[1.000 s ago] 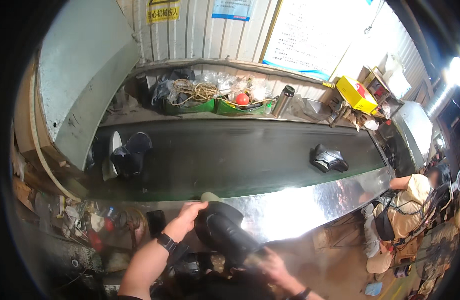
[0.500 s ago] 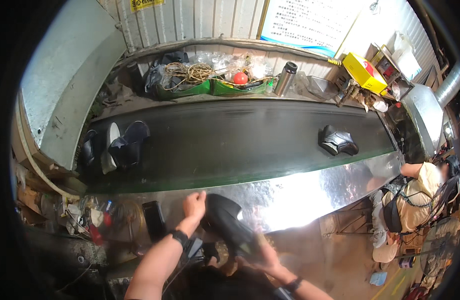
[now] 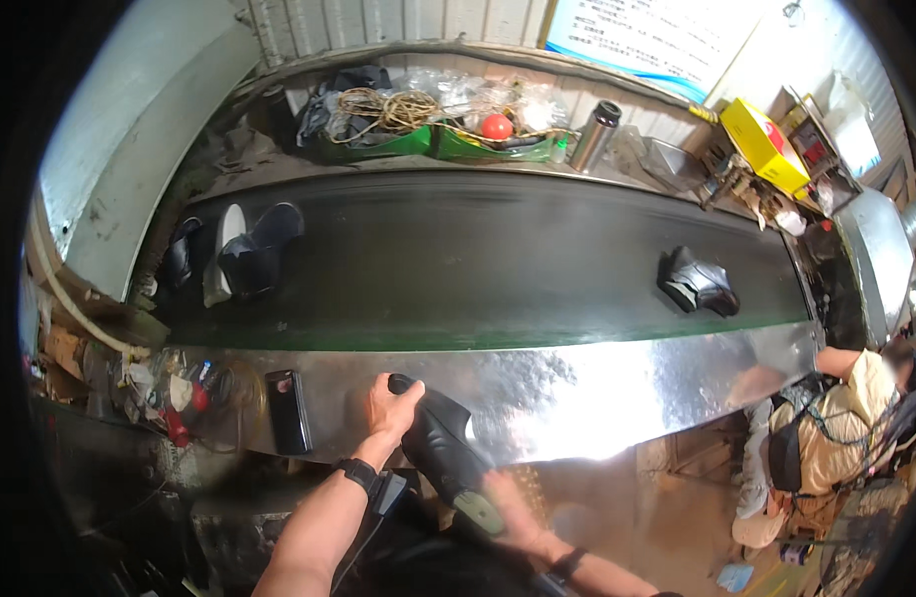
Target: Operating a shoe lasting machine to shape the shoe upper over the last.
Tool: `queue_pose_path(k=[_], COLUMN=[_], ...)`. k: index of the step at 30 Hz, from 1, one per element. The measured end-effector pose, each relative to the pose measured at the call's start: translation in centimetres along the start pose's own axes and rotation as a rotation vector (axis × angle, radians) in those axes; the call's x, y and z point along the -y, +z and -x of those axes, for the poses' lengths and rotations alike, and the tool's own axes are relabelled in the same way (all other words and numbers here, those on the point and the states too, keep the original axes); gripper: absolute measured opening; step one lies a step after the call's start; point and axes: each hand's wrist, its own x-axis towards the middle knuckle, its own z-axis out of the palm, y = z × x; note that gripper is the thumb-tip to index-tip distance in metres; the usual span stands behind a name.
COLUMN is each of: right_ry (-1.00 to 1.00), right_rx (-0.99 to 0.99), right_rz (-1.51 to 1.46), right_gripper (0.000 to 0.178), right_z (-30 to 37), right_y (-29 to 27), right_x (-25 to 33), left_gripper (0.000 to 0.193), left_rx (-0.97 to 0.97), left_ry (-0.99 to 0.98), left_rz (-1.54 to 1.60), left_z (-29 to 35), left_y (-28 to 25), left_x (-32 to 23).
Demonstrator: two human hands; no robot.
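A black leather shoe point(image 3: 443, 443) is held at a slant over the near edge of the shiny metal ledge point(image 3: 518, 393). My left hand point(image 3: 390, 410) is closed around its upper end, with the thumb on top. A pale greenish oval piece point(image 3: 478, 511) shows at the lower end. Beside that end is my right hand point(image 3: 518, 512), smeared by motion, so its fingers and any contact with the shoe are unclear. A dark phone-like slab point(image 3: 289, 412) lies on the ledge left of my left hand.
Beyond the ledge runs a dark conveyor belt point(image 3: 478, 259), with several dark shoes point(image 3: 251, 261) at left and one black shoe point(image 3: 699, 282) at right. Green bins point(image 3: 378, 145), a steel flask point(image 3: 595, 136) and a yellow box point(image 3: 764, 147) stand behind. Another person point(image 3: 836, 428) sits at right.
The view has shifted slightly. My left hand now wraps the shoe's upper end, and the shoe has turned so its pale lower end shows. My right hand is still blurred beside it.
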Motion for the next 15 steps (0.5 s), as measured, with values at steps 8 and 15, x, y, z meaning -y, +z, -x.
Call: queue_pose_path(k=[8, 15], right_ry=[0.129, 0.518], right_rx=[0.227, 0.555], right_rz=[-0.372, -0.604], right_gripper=[0.082, 0.096], right_z=[-6.5, -17.2], right_y=[-7.5, -2.2], right_x=[5.8, 14.3], left_gripper=[0.031, 0.023], left_rx=[-0.065, -0.315], left_ry=[-0.075, 0.199], left_rz=[0.405, 0.509], left_z=[3.0, 10.7], left_y=[-8.0, -19.1], left_x=[-1.0, -0.5])
